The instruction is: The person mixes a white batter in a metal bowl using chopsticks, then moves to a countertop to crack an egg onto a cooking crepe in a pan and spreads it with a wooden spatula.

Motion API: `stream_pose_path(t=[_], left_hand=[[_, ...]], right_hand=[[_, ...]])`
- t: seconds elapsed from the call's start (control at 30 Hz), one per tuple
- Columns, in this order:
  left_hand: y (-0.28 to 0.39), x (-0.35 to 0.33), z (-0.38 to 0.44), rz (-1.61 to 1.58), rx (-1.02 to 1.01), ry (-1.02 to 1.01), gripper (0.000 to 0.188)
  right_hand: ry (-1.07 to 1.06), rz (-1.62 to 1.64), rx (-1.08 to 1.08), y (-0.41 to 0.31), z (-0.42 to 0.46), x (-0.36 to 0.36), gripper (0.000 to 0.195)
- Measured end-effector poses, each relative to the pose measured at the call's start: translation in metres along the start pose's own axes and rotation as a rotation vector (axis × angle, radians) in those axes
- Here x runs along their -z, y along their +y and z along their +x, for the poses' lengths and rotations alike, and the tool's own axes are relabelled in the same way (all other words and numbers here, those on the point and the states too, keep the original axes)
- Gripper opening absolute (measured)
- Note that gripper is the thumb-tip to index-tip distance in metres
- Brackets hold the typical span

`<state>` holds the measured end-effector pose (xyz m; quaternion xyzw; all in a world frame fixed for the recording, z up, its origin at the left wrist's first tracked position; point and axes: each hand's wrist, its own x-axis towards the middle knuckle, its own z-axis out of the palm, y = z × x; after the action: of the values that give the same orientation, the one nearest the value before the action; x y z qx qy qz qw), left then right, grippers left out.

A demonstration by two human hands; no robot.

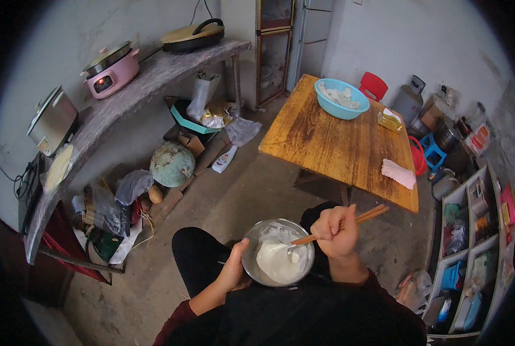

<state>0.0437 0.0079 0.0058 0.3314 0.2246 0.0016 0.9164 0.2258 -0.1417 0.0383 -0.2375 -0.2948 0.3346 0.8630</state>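
A metal bowl [249,264] rests on my lap, tilted slightly, with a whitish flour mixture [277,261] inside. My left hand [233,268] grips its left rim, thumb on top and fingers underneath out of sight. In my right hand [337,231] is a pair of wooden chopsticks [304,240], held in a fist over the bowl's right side. Their lower ends dip into the mixture, where a pale lump clings near the tips. White smears coat the inner far wall of the bowl.
Ahead stands a wooden table [313,138] bearing a light-blue basin [343,111] and a pink cloth [398,174]. Along the left wall a stone counter [123,93] carries a pink electric pot [112,78]. A large squash [172,164] lies beneath it. Shelves [465,251] stand right.
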Motion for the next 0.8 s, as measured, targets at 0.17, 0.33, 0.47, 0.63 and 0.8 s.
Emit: stream_pose_path(t=[0.17, 0.33, 0.47, 0.63, 0.8], left_hand=[[-0.006, 0.004, 0.003, -0.056, 0.028, 0.046, 0.065], [-0.001, 0.003, 0.001, -0.062, -0.009, 0.098, 0.067], [0.000, 0.000, 0.000, -0.070, -0.033, 0.101, 0.068], [0.001, -0.005, 0.000, -0.062, 0.024, 0.118, 0.071], [-0.004, -0.002, 0.001, -0.003, -0.002, 0.067, 0.071]], right_hand=[[0.051, -0.031, -0.156, 0.004, -0.003, 0.013, 0.055], [0.108, 0.049, -0.217, 0.004, -0.004, 0.014, 0.054], [0.123, 0.114, -0.295, 0.002, -0.004, 0.009, 0.054], [0.272, 0.273, -0.214, 0.004, -0.006, 0.006, 0.055], [0.174, 0.120, 0.019, 0.002, -0.006, 0.003, 0.056]])
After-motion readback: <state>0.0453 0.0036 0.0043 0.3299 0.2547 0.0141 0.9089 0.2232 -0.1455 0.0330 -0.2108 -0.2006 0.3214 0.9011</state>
